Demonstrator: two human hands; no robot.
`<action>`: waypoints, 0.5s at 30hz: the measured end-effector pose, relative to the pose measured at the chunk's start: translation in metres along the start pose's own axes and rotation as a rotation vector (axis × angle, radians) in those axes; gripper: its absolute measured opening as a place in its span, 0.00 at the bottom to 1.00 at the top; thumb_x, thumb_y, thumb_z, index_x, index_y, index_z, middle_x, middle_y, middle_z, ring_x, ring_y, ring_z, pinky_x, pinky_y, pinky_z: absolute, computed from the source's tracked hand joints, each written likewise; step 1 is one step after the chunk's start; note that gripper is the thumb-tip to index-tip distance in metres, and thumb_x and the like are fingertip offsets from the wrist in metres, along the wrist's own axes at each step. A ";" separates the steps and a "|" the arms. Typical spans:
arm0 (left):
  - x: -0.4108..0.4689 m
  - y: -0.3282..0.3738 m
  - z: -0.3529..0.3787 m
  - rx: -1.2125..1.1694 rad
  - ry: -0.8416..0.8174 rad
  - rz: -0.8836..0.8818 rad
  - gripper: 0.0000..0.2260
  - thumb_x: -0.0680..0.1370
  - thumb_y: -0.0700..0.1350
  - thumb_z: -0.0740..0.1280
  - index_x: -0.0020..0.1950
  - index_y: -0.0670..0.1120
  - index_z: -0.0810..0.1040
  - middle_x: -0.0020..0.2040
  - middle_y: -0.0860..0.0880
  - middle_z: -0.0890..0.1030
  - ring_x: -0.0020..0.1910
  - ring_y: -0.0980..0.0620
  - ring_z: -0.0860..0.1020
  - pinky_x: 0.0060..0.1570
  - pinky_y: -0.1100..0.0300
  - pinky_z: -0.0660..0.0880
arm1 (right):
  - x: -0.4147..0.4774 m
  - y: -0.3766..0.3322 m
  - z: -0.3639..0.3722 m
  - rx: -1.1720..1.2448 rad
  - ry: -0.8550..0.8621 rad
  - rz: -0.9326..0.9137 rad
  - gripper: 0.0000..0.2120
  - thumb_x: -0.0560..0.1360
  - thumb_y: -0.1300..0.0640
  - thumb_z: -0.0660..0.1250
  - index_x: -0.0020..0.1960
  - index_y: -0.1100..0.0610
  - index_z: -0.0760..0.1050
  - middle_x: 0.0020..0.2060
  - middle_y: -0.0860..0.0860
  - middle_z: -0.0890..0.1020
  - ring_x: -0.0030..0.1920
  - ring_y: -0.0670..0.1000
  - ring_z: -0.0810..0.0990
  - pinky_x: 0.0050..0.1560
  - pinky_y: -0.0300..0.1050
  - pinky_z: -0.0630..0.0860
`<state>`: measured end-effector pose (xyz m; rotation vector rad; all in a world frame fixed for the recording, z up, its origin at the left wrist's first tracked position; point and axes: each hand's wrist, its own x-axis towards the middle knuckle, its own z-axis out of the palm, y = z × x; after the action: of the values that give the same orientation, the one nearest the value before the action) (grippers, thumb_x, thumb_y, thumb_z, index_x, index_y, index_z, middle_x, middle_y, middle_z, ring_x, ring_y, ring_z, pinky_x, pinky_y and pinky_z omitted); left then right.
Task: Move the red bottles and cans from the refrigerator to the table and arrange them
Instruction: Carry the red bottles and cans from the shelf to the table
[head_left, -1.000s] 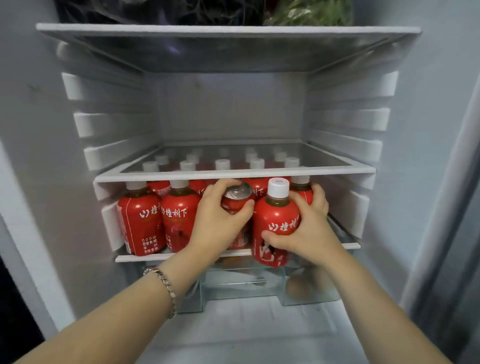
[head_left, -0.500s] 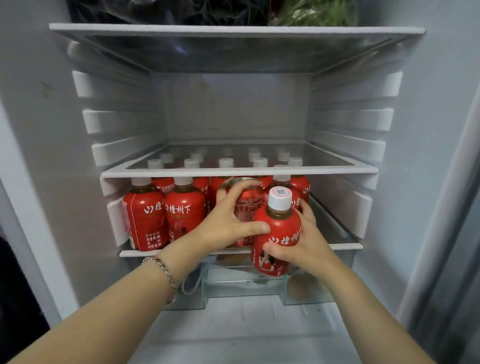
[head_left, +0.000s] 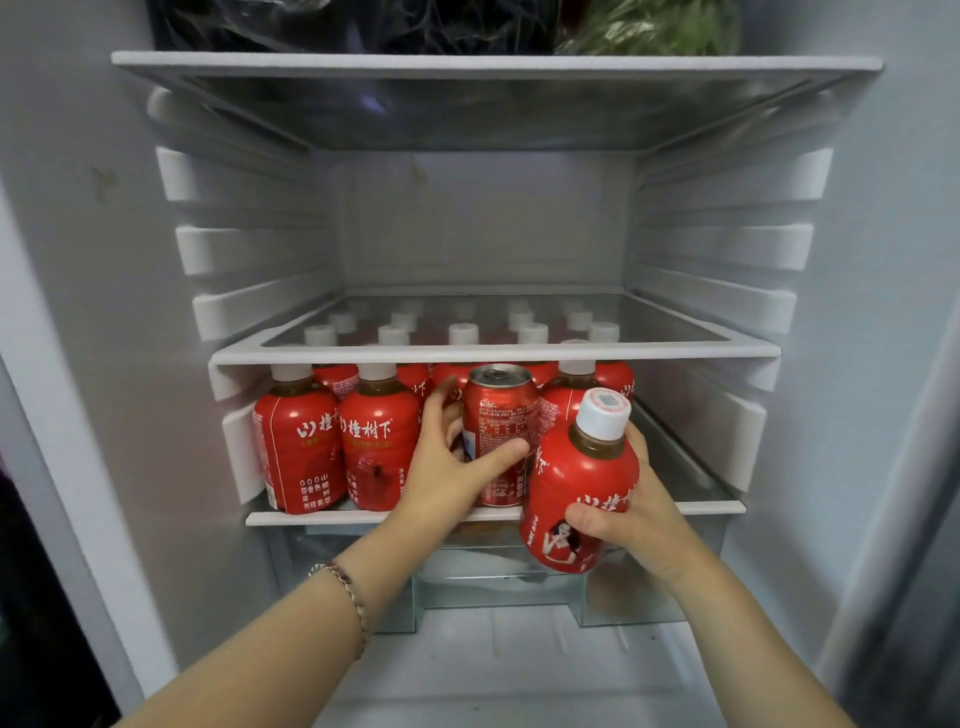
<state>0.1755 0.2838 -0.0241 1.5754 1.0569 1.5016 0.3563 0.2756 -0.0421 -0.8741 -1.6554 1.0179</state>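
Inside the open refrigerator, several red bottles with white caps (head_left: 298, 447) stand in rows on a low shelf (head_left: 322, 517). My left hand (head_left: 447, 467) grips a red cola can (head_left: 500, 415) at the shelf's front edge. My right hand (head_left: 631, 506) holds a red bottle (head_left: 579, 483) with a white cap, tilted and pulled out past the shelf edge, in front of the crisper drawer. The table is not in view.
A glass shelf (head_left: 493, 353) sits close above the bottle caps. An upper shelf (head_left: 493, 65) carries bagged greens (head_left: 649, 26). A clear crisper drawer (head_left: 649, 603) lies below the bottle shelf. The refrigerator's walls close in left and right.
Both hands have drawn toward me: the bottle in my right hand has come out over the shelf edge and lower, and the can has slid to the front in my left hand.
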 end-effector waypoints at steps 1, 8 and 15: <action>0.006 0.001 -0.002 0.033 -0.018 -0.033 0.36 0.63 0.47 0.79 0.66 0.55 0.66 0.59 0.53 0.75 0.55 0.62 0.75 0.57 0.63 0.73 | 0.001 0.002 -0.002 0.003 -0.011 0.005 0.60 0.41 0.32 0.79 0.68 0.39 0.57 0.71 0.52 0.64 0.63 0.51 0.75 0.64 0.57 0.73; 0.024 0.003 -0.010 -0.006 -0.169 -0.076 0.41 0.44 0.57 0.81 0.55 0.54 0.72 0.50 0.54 0.82 0.49 0.60 0.81 0.46 0.67 0.78 | 0.003 0.007 -0.008 0.049 -0.066 0.006 0.68 0.41 0.34 0.80 0.73 0.51 0.53 0.66 0.55 0.71 0.61 0.53 0.77 0.62 0.57 0.75; 0.032 0.013 -0.002 0.052 -0.316 -0.085 0.52 0.47 0.61 0.81 0.66 0.45 0.69 0.58 0.46 0.80 0.56 0.49 0.80 0.57 0.51 0.77 | 0.001 0.006 -0.012 0.114 -0.055 -0.008 0.65 0.43 0.35 0.80 0.72 0.58 0.58 0.60 0.56 0.77 0.56 0.51 0.81 0.50 0.43 0.79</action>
<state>0.1743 0.3070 0.0015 1.7130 0.9726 1.1302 0.3682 0.2815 -0.0448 -0.7698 -1.6279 1.1278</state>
